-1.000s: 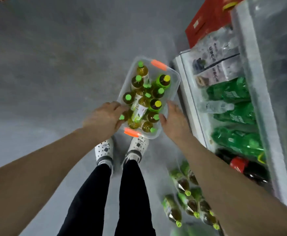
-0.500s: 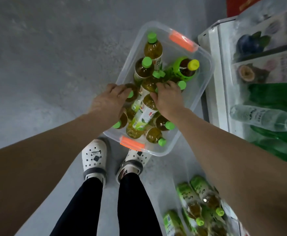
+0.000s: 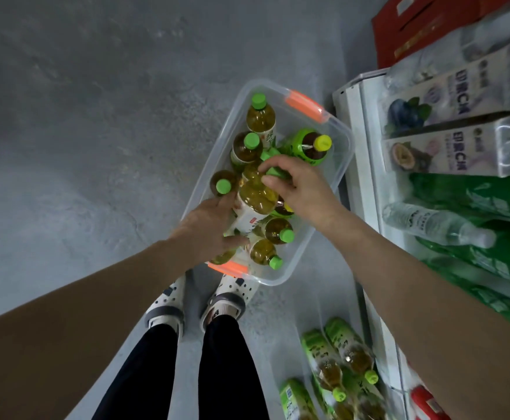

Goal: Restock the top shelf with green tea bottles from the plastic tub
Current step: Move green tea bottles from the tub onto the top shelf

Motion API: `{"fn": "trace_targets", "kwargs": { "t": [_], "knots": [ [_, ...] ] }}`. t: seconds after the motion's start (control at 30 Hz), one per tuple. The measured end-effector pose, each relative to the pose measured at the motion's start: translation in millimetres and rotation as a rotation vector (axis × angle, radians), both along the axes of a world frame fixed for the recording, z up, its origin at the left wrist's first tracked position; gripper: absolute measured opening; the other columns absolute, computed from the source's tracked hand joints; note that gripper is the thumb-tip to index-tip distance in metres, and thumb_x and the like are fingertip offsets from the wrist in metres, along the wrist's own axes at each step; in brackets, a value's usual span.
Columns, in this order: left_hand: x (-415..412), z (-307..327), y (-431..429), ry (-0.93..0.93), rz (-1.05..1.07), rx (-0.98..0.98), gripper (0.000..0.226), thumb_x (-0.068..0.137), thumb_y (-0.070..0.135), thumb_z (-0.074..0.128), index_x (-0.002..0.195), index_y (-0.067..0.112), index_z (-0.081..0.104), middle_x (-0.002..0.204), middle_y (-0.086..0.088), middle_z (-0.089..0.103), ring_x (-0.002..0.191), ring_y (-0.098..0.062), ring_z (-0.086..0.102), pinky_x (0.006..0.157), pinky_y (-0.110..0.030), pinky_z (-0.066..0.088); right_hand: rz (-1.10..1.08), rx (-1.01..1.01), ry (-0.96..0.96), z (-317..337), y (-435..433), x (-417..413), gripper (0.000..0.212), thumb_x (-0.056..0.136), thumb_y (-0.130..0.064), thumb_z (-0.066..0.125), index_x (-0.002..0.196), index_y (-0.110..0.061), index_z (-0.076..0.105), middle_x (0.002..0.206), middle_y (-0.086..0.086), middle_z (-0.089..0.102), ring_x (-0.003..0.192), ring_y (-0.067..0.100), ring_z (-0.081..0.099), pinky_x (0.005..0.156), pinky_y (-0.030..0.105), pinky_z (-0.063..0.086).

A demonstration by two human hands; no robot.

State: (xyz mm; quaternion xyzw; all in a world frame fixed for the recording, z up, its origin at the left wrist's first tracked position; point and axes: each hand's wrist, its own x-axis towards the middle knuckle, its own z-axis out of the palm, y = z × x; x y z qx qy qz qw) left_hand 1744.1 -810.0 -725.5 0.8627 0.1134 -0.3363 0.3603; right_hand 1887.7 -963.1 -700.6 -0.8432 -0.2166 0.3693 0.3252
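Bare forearms, black trousers (image 3: 162,371), white perforated clogs (image 3: 166,301).

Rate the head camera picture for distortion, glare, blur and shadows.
Head view: wide-angle lens stretches both forearms toward the lower corners; light is soft and even, with faint shadows on the concrete floor; glare whitens the shrink-wrapped cartons at right; the left hand, right hand and green tea bottles in the plastic tub look sharp.

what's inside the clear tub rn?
Inside the tub: green tea bottles, mostly green-capped, loosely piled, plus one yellow-capped bottle at the far end. Left hand and right hand each grip one. Bottles under the hands and the tub floor are covered.
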Motion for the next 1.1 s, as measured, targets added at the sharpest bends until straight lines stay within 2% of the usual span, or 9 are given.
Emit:
{"fn": "trace_targets", "kwargs": {
  "t": [0.13, 0.23, 0.33, 0.57, 0.63, 0.77, 0.87, 1.0, 1.1],
  "knots": [
    [0, -4, 6, -0.087, 0.303, -0.059, 0.072, 0.077, 0.049, 0.076, 0.129, 0.03, 0.031, 0.097, 0.003, 0.063, 0.083, -0.022, 0.062, 0.074, -0.036, 0.053, -0.328, 0.105, 0.271, -5, 13, 10, 0.015, 0.091, -0.038, 0.066, 0.105, -0.033, 0.065, 0.089, -0.008, 0.063, 0.089, 0.015, 0.067, 0.085, 0.038, 0.059],
    [-5, -13, 23, -0.093, 0.403, -0.003, 0.057, 0.072, 0.053, 0.072, 0.109, 0.039, 0.031, 0.08, 0.014, 0.055, 0.069, -0.014, 0.057, 0.06, -0.03, 0.046, -0.405, -0.112, 0.271, -35, 22, 8, 0.033, 0.101, -0.04, 0.047, 0.13, -0.024, 0.053, 0.116, 0.005, 0.067, 0.111, 0.025, 0.063, 0.101, 0.043, 0.05],
    [-8, -23, 40, -0.057, 0.495, 0.071, 0.057, 0.063, 0.067, 0.063, 0.1, 0.041, 0.029, 0.074, 0.019, 0.047, 0.07, -0.018, 0.05, 0.064, -0.031, 0.039, -0.326, -0.441, 0.183, -74, 33, -6, 0.048, 0.102, -0.033, 0.05, 0.143, -0.01, 0.04, 0.133, 0.016, 0.059, 0.124, 0.035, 0.055, 0.098, 0.038, 0.043],
    [-17, -50, 58, -0.071, 0.5, 0.117, 0.055, 0.071, 0.055, 0.073, 0.104, 0.033, 0.036, 0.074, 0.021, 0.047, 0.064, -0.011, 0.05, 0.066, -0.032, 0.04, -0.461, -0.61, 0.224, -148, 63, -22, 0.086, 0.088, -0.044, 0.07, 0.144, 0.0, 0.022, 0.146, 0.02, 0.042, 0.133, 0.036, 0.045, 0.106, 0.041, 0.042],
    [-17, -50, 57, -0.063, 0.486, 0.115, 0.055, 0.071, 0.053, 0.073, 0.108, 0.028, 0.04, 0.074, 0.019, 0.047, 0.07, -0.019, 0.051, 0.067, -0.033, 0.04, -0.486, -0.615, 0.242, -151, 61, -18, 0.098, 0.082, -0.045, 0.076, 0.148, -0.001, 0.018, 0.148, 0.019, 0.041, 0.134, 0.037, 0.044, 0.108, 0.044, 0.041],
    [-17, -32, 54, -0.037, 0.516, 0.112, 0.059, 0.074, 0.048, 0.076, 0.115, 0.021, 0.044, 0.078, 0.012, 0.051, 0.077, -0.023, 0.053, 0.07, -0.034, 0.041, -0.439, -0.529, 0.133, -122, 50, -24, 0.094, 0.082, -0.041, 0.076, 0.148, -0.002, 0.021, 0.145, 0.018, 0.041, 0.13, 0.039, 0.047, 0.105, 0.044, 0.042],
    [-18, -2, 51, 0.011, 0.578, 0.117, 0.06, 0.073, 0.044, 0.078, 0.118, 0.021, 0.045, 0.097, -0.001, 0.058, 0.087, -0.026, 0.056, 0.077, -0.04, 0.049, -0.429, -0.39, 0.018, -74, 34, -40, 0.087, 0.085, -0.038, 0.076, 0.146, -0.003, 0.025, 0.14, 0.018, 0.04, 0.124, 0.04, 0.05, 0.1, 0.042, 0.043],
    [-20, 58, 46, 0.097, 0.654, 0.072, 0.053, 0.072, 0.041, 0.078, 0.114, 0.028, 0.047, 0.103, 0.0, 0.062, 0.092, -0.025, 0.06, 0.077, -0.038, 0.051, -0.519, -0.177, 0.098, 12, 1, -51, 0.083, 0.084, -0.034, 0.077, 0.147, -0.011, 0.029, 0.142, 0.011, 0.042, 0.132, 0.027, 0.045, 0.113, 0.037, 0.035],
    [-14, 114, 42, 0.139, 0.671, 0.059, 0.054, 0.074, 0.038, 0.076, 0.118, 0.029, 0.046, 0.098, 0.002, 0.059, 0.088, -0.025, 0.057, 0.072, -0.031, 0.043, -0.606, -0.089, 0.14, 86, -22, -54, 0.078, 0.08, -0.032, 0.081, 0.142, -0.015, 0.036, 0.133, 0.009, 0.048, 0.126, 0.024, 0.05, 0.111, 0.045, 0.041]
  ]
}}
